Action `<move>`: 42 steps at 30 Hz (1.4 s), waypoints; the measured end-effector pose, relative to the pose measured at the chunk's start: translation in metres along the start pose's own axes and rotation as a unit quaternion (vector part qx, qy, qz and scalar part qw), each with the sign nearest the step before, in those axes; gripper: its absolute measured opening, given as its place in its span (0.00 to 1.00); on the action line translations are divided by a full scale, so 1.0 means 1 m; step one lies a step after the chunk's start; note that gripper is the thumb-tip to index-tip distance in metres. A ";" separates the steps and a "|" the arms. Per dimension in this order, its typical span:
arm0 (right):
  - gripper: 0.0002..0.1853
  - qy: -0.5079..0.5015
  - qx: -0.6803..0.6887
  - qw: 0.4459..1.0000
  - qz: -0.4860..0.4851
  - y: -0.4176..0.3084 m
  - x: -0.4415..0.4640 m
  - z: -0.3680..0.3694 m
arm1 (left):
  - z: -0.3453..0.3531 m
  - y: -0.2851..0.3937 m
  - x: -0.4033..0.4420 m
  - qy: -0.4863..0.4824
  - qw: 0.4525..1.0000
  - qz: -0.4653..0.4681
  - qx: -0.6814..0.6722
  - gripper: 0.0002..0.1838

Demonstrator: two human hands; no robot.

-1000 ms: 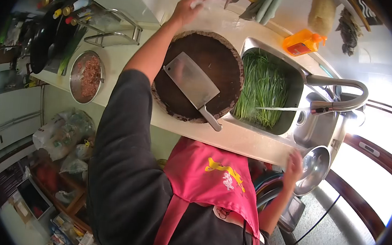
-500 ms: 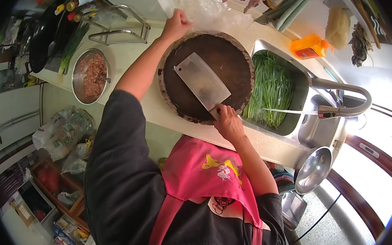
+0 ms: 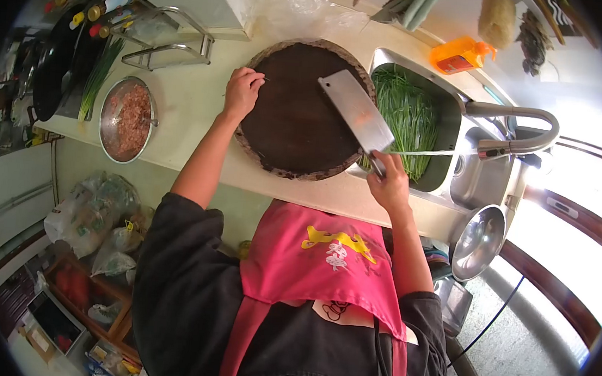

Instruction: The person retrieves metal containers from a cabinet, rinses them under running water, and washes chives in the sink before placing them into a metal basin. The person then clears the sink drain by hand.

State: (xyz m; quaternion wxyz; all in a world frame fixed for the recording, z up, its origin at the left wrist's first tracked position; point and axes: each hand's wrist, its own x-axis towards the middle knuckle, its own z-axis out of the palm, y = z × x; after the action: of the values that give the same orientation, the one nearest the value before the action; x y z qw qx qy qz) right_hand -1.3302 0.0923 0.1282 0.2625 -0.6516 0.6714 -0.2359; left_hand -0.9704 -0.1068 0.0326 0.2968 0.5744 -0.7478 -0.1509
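My right hand is wrapped round the handle of a cleaver. The broad blade is lifted and tilted over the right side of a round dark wooden chopping board, its handle end reaching past the rim. At the board's left edge, my left hand is closed in a pinch; a tiny thin sliver shows by its fingertips, too small to name. Right of the board, long green chives or similar leaves lie in the sink under running water.
A metal bowl of minced meat stands on the counter at left, near a metal rack. The curved faucet reaches over the sink. An orange soap bottle stands behind it. Clear plastic film lies behind the board.
My right hand has raised the cleaver off the board and shifted it right. My left hand has come from the plastic film behind the board down to the board's left edge.
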 end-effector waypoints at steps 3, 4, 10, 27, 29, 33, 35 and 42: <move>0.25 0.001 -0.042 0.998 -0.054 -0.006 0.021 0.024 | 0.006 0.009 0.011 0.019 0.997 -0.031 -0.069 0.09; 0.26 -0.010 -0.034 0.998 -0.059 -0.008 0.027 0.032 | 0.016 0.005 0.009 0.037 0.983 -0.089 -0.155 0.09; 0.20 0.019 -0.036 0.988 -0.149 -0.002 0.049 0.060 | 0.007 0.112 -0.029 0.120 0.982 -0.065 -0.132 0.07; 0.21 -0.112 0.025 0.969 0.219 0.379 0.046 0.137 | 0.360 0.238 -0.112 -0.289 0.792 -0.515 -0.153 0.26; 0.22 -0.146 0.092 0.956 0.236 0.377 0.048 0.123 | 0.375 0.223 -0.114 -0.295 0.687 -0.559 -0.360 0.22; 0.26 -0.229 0.036 0.956 0.181 0.321 0.060 0.032 | 0.372 0.203 -0.113 -0.177 0.559 -0.646 -0.488 0.18; 0.24 -0.176 -0.063 0.973 0.134 0.318 0.058 0.046 | 0.373 0.189 -0.121 -0.105 0.725 -0.610 -0.303 0.19; 0.19 -0.253 0.296 0.866 0.314 0.342 0.044 0.105 | 0.346 0.205 -0.112 -0.120 0.501 -0.679 -0.523 0.21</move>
State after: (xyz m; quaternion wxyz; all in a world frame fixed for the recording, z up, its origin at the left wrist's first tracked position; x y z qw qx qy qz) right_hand -1.5183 0.0649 -0.1778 0.6645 -0.3355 0.6494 -0.1555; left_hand -1.3237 0.0196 -0.1508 0.2572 0.6220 0.0586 -0.7372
